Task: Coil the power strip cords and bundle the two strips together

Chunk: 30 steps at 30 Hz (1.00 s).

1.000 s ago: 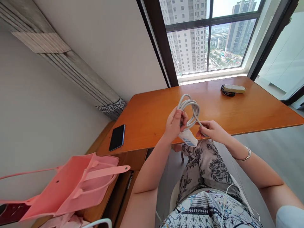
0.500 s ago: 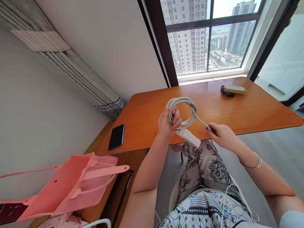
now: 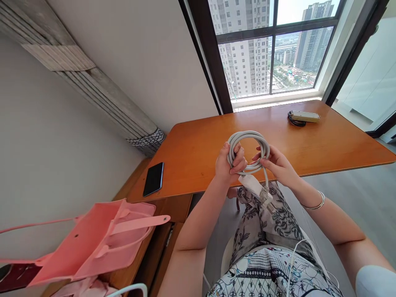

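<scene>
A light grey power cord (image 3: 249,134) is wound into a round coil of several loops above the table's near edge. My left hand (image 3: 230,163) is closed round the coil's left side. On the opposite side, my right hand (image 3: 276,165) pinches the loops between thumb and fingers. From below the right hand, the cord's end hangs down with a plug (image 3: 267,199) on it, its prongs pointing down over my lap. Under the coil a white, flat, elongated block (image 3: 251,184) dangles, partly behind the plug; I cannot tell exactly what it is.
On the brown table (image 3: 198,152), a black phone (image 3: 154,179) lies at the left. A small power strip (image 3: 305,116) with a black cord lies at the back right. A pink bag (image 3: 93,239) stands open at the lower left. Behind the table is a window (image 3: 272,53).
My right hand has let go of the plug end and moved up and left onto the coil. The plug now hangs free. My left hand and the coil have shifted slightly right.
</scene>
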Tool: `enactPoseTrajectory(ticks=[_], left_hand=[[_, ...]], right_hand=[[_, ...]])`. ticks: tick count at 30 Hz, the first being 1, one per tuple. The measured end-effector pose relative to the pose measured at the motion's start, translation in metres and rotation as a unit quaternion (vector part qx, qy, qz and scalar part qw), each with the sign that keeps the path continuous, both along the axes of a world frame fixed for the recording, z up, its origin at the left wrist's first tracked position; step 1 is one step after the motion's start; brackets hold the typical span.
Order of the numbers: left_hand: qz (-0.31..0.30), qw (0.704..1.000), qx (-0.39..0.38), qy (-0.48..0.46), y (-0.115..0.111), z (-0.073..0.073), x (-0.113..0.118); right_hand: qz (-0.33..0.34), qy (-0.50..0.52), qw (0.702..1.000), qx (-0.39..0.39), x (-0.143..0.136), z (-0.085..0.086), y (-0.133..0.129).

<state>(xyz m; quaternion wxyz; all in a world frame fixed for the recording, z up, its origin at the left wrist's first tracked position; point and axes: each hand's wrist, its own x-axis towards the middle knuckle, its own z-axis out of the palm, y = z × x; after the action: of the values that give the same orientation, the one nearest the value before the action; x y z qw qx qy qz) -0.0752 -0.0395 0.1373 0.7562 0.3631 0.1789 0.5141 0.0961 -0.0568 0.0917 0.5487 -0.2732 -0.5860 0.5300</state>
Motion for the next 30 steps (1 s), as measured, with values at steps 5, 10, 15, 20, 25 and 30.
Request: enactPoseTrajectory(ticks=[5, 10, 15, 20, 25, 30], left_hand=[[-0.018, 1.000, -0.020, 0.009, -0.004, -0.002, 0.004], [0.027, 0.999, -0.028, -0.014, -0.007, -0.004, 0.017], [0.034, 0.998, -0.041, -0.014, -0.006, -0.012, 0.018], [-0.035, 0.999, -0.003, 0.019, -0.007, -0.026, 0.015], [-0.058, 0.998, 0.000, 0.017, -0.005, -0.027, 0.015], [-0.041, 0.999, -0.012, 0.015, -0.004, -0.023, 0.016]], right_hand=[[-0.076, 0.038, 0.996, -0.013, -0.011, -0.005, 0.000], [-0.113, 0.114, 0.985, -0.068, -0.019, 0.003, 0.001], [0.000, 0.143, 0.985, -0.098, -0.008, 0.011, 0.005], [-0.001, 0.061, 0.995, -0.079, 0.002, 0.018, 0.011], [-0.014, 0.088, 0.993, -0.082, -0.004, 0.024, 0.008], [-0.051, 0.084, 0.992, -0.077, -0.009, 0.023, 0.009]])
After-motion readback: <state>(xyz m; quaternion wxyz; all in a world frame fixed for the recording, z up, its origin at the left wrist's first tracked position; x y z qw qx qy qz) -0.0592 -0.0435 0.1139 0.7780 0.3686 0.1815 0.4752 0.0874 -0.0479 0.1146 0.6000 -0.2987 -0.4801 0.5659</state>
